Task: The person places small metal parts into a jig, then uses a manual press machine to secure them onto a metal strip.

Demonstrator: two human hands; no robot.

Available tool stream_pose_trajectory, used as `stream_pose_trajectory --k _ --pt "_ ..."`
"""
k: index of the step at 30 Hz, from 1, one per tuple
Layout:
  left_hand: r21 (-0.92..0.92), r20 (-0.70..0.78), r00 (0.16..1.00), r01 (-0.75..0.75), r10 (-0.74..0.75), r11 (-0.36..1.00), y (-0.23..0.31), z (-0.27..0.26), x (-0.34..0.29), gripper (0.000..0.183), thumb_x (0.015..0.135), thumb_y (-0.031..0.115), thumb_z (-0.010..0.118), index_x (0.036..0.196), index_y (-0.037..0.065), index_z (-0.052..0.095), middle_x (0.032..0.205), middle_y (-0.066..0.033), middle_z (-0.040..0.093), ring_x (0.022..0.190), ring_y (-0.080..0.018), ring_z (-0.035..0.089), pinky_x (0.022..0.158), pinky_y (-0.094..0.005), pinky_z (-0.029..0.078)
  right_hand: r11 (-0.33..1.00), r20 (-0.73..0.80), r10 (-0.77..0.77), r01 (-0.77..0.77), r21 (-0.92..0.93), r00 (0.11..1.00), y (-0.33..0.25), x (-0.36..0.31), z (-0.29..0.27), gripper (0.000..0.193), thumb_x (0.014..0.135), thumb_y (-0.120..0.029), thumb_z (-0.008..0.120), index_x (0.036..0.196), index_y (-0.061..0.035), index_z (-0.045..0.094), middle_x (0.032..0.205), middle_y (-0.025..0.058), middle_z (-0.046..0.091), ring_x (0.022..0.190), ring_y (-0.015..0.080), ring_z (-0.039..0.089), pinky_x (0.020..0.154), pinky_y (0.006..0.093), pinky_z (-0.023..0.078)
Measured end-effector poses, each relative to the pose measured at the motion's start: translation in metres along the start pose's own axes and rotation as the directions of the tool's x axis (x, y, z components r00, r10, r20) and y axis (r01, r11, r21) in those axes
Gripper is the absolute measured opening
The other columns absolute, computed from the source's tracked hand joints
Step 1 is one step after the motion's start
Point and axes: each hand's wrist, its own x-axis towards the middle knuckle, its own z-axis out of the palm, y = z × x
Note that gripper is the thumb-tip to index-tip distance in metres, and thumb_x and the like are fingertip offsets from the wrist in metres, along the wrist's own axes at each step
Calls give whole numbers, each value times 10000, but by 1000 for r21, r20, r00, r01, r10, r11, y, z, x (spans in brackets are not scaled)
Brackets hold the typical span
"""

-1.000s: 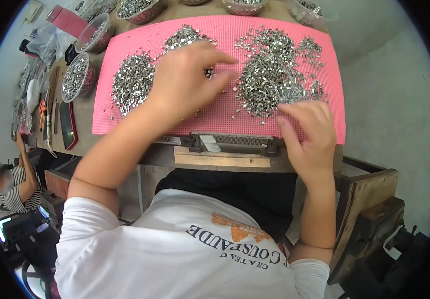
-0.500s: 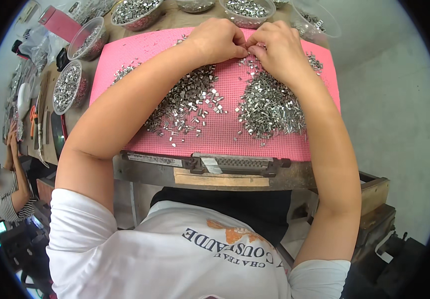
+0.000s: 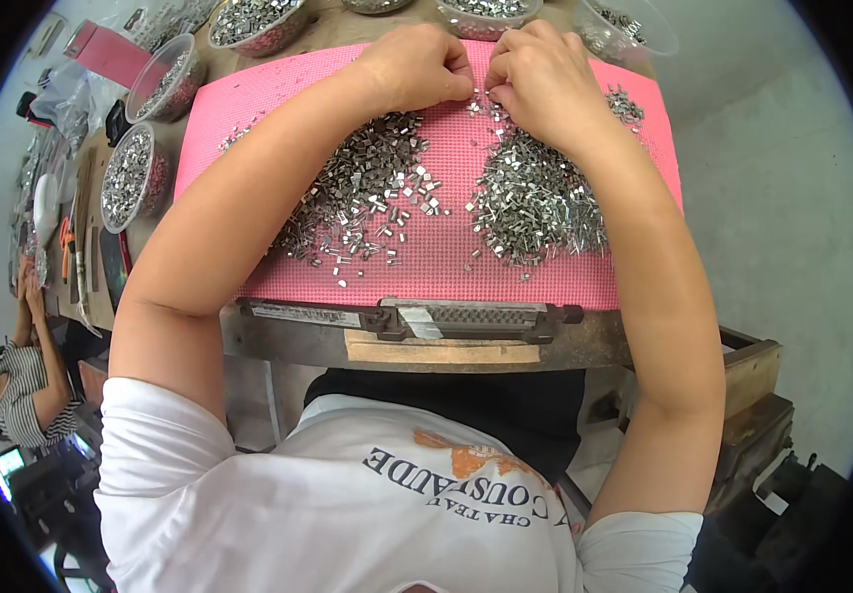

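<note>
Both my hands are at the far edge of a pink textured mat, above small silver metal parts. My left hand is closed, its fingertips pinched low beside a few loose pieces. Just to the right, my right hand is closed too, thumb against the curled fingers. What sits in either pinch is too small or hidden to make out. Under my left forearm lies a wide heap of silver metal parts. A second heap of parts, many with thin wire legs, spreads beside my right forearm.
Clear plastic tubs of silver parts line the back, among them a tub beyond my hands and another tub at left. A pink box-like object stands farther back. A black slotted bar runs along the front edge. Another person sits far left.
My hands, which were together, have moved a little apart, leaving a gap with loose parts showing between them. The whole view has shifted slightly.
</note>
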Motion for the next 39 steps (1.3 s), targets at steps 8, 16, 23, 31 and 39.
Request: stream_pose_trajectory --k 8,16,23,31,39 --pt "-71 19 999 35 -34 997 9 2 4 224 853 277 765 938 70 771 844 -104 750 787 -254 716 755 -376 565 999 -30 -5 4 -52 1000 4 -5 7 131 834 -98 675 890 -39 777 1041 104 734 1122 301 631 958 479 460" --pt "236 -88 922 -348 377 907 14 -9 -10 330 854 356 710 928 47 798 992 -221 758 919 -396 733 855 -485 575 892 -186 208 -109 439 960 -37 -71 -75 87 881 -76 634 924 -1 633 941 168 645 941 354 610 847 449 475" --pt "-122 -57 983 -182 176 976 49 -9 -68 148 913 168 706 970 40 754 898 -105 713 815 -259 668 774 -395 546 727 -96 340 -197 658 936 -88 -162 -93 96 867 19 675 938 -32 635 981 98 689 920 264 657 868 366 479" --pt "-59 -26 928 -372 371 926 52 28 -149 98 856 95 747 907 41 683 892 -109 626 852 -321 649 758 -406 534 859 -119 253 -166 483 960 -124 -193 -67 199 827 -3 706 996 -84 638 1014 51 659 945 267 625 865 405 416" --pt "84 -71 960 -265 271 960 58 30 -162 115 836 82 738 924 52 669 898 -95 630 844 -312 660 732 -394 535 914 -134 228 -165 370 964 -126 -190 -58 263 763 -2 738 1000 -78 650 1010 49 647 960 248 636 855 395 431"
